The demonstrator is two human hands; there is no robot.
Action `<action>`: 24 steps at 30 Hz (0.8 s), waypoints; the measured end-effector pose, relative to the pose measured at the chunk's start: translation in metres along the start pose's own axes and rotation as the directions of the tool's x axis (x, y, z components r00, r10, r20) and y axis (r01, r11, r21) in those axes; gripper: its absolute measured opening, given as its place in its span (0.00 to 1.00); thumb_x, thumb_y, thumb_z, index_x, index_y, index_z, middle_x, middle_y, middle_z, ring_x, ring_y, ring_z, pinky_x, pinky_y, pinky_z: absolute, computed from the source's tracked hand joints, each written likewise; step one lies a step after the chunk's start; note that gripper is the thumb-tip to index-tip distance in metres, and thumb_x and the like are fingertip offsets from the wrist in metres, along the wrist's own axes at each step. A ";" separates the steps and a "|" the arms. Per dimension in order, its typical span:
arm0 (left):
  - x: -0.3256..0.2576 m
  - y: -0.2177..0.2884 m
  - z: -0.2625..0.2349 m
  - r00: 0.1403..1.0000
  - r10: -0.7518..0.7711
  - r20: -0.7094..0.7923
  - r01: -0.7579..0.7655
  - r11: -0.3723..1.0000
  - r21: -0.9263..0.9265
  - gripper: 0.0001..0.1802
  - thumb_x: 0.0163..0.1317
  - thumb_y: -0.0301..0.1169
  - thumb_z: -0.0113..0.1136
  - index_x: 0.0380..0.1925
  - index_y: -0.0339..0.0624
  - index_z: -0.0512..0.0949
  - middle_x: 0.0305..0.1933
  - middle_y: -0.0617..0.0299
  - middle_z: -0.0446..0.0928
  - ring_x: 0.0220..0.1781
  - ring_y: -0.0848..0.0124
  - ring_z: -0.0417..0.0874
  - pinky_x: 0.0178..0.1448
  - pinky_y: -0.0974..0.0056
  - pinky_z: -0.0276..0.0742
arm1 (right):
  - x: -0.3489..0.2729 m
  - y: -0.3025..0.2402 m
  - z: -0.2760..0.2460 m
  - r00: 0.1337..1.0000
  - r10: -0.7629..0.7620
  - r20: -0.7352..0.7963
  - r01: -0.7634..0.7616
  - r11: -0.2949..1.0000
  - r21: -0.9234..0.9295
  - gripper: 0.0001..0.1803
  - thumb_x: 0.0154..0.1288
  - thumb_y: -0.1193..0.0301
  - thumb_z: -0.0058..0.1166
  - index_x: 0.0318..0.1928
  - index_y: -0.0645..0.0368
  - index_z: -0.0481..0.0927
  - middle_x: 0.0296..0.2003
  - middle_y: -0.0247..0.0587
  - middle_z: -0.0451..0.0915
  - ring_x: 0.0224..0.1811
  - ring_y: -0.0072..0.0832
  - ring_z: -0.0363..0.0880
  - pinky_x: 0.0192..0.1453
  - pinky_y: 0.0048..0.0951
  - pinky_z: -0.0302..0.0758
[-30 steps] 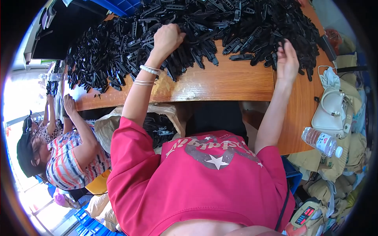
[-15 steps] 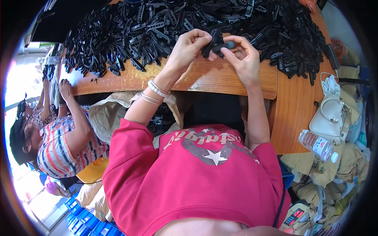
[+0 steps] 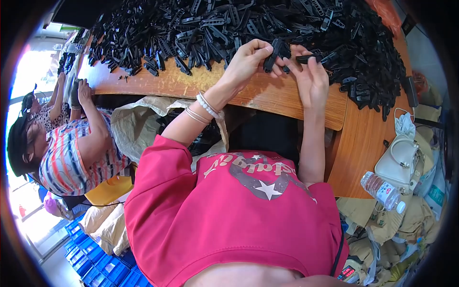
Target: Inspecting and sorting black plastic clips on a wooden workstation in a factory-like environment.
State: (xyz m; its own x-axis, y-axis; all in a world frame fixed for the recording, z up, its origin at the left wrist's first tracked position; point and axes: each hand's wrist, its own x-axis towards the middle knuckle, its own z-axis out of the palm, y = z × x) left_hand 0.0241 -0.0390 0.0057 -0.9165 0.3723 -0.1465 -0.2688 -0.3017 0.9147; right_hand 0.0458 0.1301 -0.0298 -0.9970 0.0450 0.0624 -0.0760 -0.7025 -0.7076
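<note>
Over the near edge of a large pile of black plastic parts, both my hands are raised close together. My left hand, with beaded and plain bracelets at the wrist, pinches several dark plastic pieces between thumb and fingers. They overlap, so their exact kind is hard to tell. Just to the right, my right hand has its fingers bent around a small black plastic part, partly hidden by the fingers. The two hands' fingertips nearly meet.
The wooden table has a worn front edge. An open woven sack hangs below it. On the right are a white handbag and a plastic bottle. A co-worker in a striped top sits at left, near blue bins.
My right hand has drawn slightly apart from the left, and its black part now shows between the fingers. The whole view has shifted a little.
</note>
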 end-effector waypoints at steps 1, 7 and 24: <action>-0.001 0.000 -0.002 1.000 -0.005 -0.015 0.005 1.000 0.007 0.10 0.68 0.30 0.43 0.40 0.32 0.68 0.32 0.50 0.78 0.28 0.67 0.82 0.32 0.69 0.80 | 0.000 -0.003 0.003 1.000 0.022 -0.013 -0.022 0.999 0.028 0.13 0.67 0.73 0.46 0.48 0.68 0.72 0.44 0.46 0.75 0.41 0.30 0.76 0.48 0.28 0.75; -0.007 0.009 -0.015 0.998 -0.058 -0.025 0.061 0.989 0.136 0.12 0.67 0.30 0.44 0.44 0.33 0.69 0.32 0.54 0.79 0.27 0.72 0.80 0.34 0.70 0.77 | -0.010 -0.011 0.005 1.000 0.008 -0.020 -0.019 0.755 -0.656 0.22 0.65 0.81 0.42 0.61 0.67 0.64 0.44 0.44 0.75 0.42 0.21 0.76 0.44 0.20 0.74; -0.023 0.022 0.013 0.976 0.094 0.196 -0.209 0.658 0.724 0.20 0.59 0.24 0.58 0.51 0.28 0.71 0.25 0.61 0.78 0.25 0.79 0.77 0.30 0.74 0.74 | -0.027 -0.020 0.025 0.945 -0.252 0.210 0.325 0.644 -0.692 0.13 0.56 0.77 0.59 0.44 0.65 0.78 0.39 0.40 0.79 0.31 0.18 0.77 0.37 0.15 0.75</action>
State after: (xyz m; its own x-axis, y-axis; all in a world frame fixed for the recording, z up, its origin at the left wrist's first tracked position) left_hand 0.0432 -0.0424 0.0338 -0.8619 0.5068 0.0170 0.2291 0.3592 0.9047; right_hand 0.0740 0.1252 -0.0004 -0.9203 0.0702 0.3848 -0.3817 0.0536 -0.9227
